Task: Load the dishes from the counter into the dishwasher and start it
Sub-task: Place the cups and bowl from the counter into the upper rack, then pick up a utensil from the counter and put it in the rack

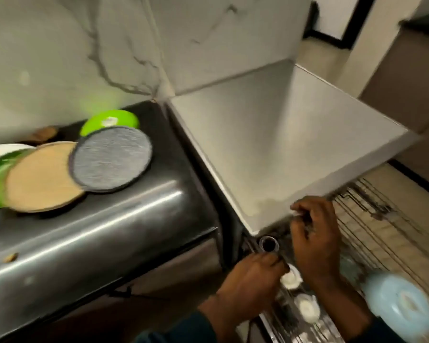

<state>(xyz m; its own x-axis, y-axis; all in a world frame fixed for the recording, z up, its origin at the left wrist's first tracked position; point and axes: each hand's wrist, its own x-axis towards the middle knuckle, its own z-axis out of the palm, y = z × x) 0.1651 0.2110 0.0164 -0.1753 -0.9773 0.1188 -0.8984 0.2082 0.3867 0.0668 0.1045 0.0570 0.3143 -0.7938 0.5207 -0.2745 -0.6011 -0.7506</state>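
Dishwasher rack (372,233) holds white cups (307,309), blue bowl (401,303); hands (315,246) over rack.

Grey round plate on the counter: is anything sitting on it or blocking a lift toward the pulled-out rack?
Nothing visible lies on the grey plate; it rests topmost, overlapping the tan plate, with a green bowl behind it. The dark counter toward the rack shows nothing in the way. Both hands, left and right, are at the rack.

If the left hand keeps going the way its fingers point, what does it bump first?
Probably the small dark round cup, just beyond the left hand fingertips in the wire dishwasher rack; blur leaves depth uncertain.
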